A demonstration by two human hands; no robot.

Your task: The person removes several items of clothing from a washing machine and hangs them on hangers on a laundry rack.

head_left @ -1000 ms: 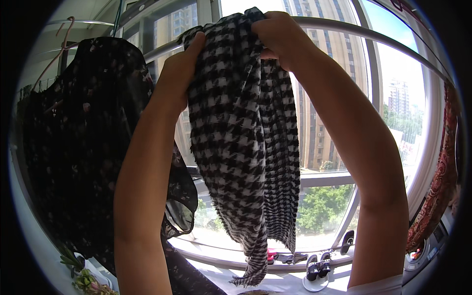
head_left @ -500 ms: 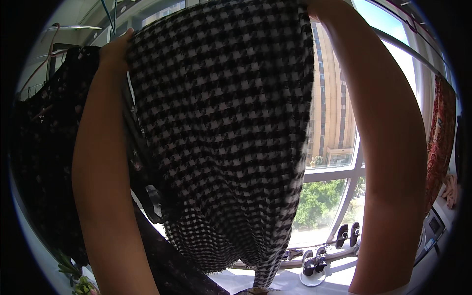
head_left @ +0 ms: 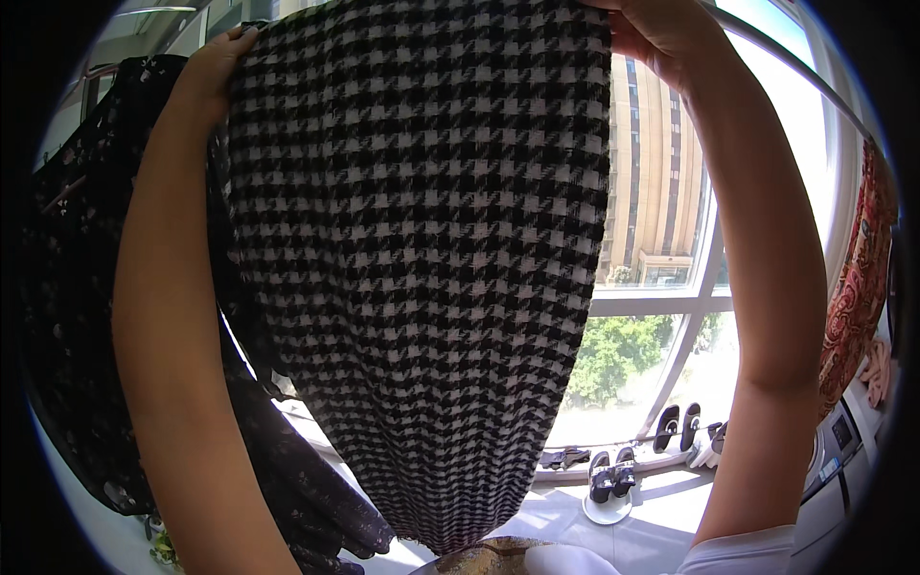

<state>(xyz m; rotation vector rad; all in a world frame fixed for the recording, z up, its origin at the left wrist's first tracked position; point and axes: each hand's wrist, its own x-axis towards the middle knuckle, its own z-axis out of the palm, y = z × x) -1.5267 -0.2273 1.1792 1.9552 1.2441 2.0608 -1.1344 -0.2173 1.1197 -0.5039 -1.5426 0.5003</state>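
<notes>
A black-and-white houndstooth scarf (head_left: 422, 220) with a frayed edge hangs down in front of me, spread wide between both raised arms. At its upper left corner my left hand (head_left: 222, 59) is closed on the cloth, thumb along the top edge. My right hand (head_left: 644, 31) grips the upper right corner, partly cut off by the top of the picture. The scarf's lower part narrows toward the floor. Just left of my left arm hangs a black garment (head_left: 86, 249) with a small pale floral pattern, its skirt spreading behind the scarf.
Large windows (head_left: 661, 307) stand ahead, with a tall building and trees outside. Sandals (head_left: 611, 476) rest on a round white base, with black slippers (head_left: 677, 427) by the sill. At right hang a red paisley cloth (head_left: 858, 278) and, below it, a washing machine (head_left: 836, 450).
The scarf is spread flatter and wider, its lower folds smoothed out. My left hand has shifted slightly left and up, and my right hand now shows more in the picture.
</notes>
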